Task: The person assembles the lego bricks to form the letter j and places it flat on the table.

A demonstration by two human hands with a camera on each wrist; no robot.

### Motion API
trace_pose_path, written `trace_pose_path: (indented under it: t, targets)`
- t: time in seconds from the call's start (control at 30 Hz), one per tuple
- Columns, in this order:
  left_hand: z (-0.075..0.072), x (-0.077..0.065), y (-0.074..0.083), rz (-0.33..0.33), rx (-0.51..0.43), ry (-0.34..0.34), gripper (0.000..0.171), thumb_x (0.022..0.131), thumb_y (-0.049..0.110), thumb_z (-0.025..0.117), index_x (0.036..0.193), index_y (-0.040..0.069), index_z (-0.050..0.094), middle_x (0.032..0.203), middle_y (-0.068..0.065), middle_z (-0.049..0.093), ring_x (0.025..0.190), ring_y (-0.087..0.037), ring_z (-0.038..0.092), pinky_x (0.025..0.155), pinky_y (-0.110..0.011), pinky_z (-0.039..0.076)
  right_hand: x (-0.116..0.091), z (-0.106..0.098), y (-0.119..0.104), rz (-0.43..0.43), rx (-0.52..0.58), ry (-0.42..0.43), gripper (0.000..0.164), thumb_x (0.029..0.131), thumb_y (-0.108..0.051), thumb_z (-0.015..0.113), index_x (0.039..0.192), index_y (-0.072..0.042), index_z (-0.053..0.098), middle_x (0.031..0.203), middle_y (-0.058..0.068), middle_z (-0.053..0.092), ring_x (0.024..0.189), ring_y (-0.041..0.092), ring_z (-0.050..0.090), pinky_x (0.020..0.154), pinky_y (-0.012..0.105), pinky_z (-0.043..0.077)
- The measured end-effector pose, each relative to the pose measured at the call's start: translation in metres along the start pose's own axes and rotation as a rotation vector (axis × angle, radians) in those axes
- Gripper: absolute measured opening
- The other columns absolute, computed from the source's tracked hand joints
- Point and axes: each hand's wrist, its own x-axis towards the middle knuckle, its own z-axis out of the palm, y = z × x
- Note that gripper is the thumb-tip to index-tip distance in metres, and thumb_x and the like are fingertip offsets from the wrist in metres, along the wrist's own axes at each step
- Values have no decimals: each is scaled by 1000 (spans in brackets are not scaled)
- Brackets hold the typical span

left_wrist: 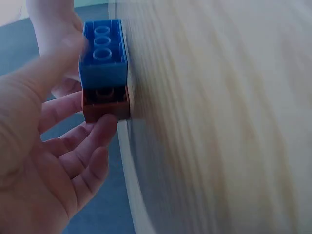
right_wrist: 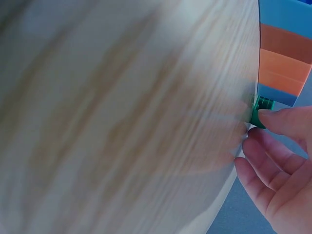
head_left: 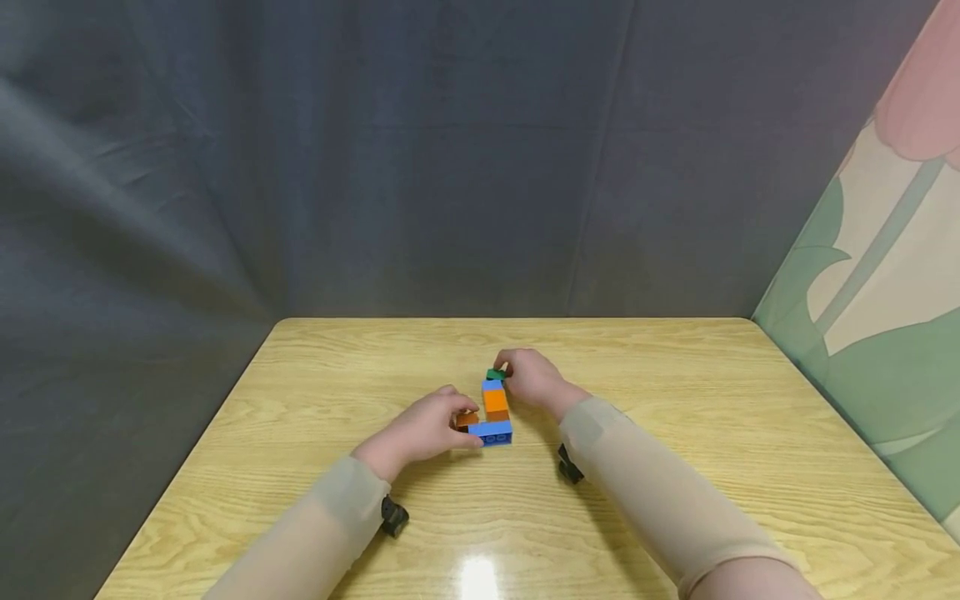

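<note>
Several toy building bricks lie joined on the table. Nearest is a blue brick (head_left: 492, 433), turned on its side with its hollow underside and round tubes showing in the left wrist view. A brown brick (left_wrist: 105, 106) adjoins its end. My left hand (head_left: 426, 427) grips these two, thumb on the blue brick and fingers at the brown one. Behind runs a row with an orange brick (head_left: 496, 401) and a smaller blue brick (head_left: 492, 385). At the row's far end, my right hand (head_left: 534, 379) pinches a small green brick (right_wrist: 263, 106) between thumb and fingers.
The wooden table (head_left: 315, 367) has a dark grey curtain (head_left: 450, 167) behind it and along the left. A flower-patterned panel (head_left: 885, 317) stands at the right edge. Black wrist devices sit under both sleeves (head_left: 645, 483).
</note>
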Motion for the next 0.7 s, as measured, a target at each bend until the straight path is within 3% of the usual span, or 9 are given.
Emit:
trace_pose_path:
  t: [0.17,0.37,0.7]
  targets:
    - [1,-1,4,33,69,-7,44,87,25,79,127,9,67,99,6,57,88,-12,55,85,-31,48,0,0,-2,-8,-1,1,28,90,1,63,113,-13,70,101,8,65,89,24,58,88,40,49]
    - [0,-1,5,39,99,-23,46,88,23,78,129,8,66,96,6,55,82,-10,53,78,-28,47,0,0,-2,-20,1,5,27,89,2,64,112,-12,71,97,7,65,85,23,57,84,40,50]
    - [-2,-2,7,33,108,-25,44,89,22,77,129,7,66,98,5,56,82,-12,52,78,-29,47,0,0,0,-33,-9,18,28,92,2,63,115,-11,70,99,6,65,88,22,59,87,40,50]
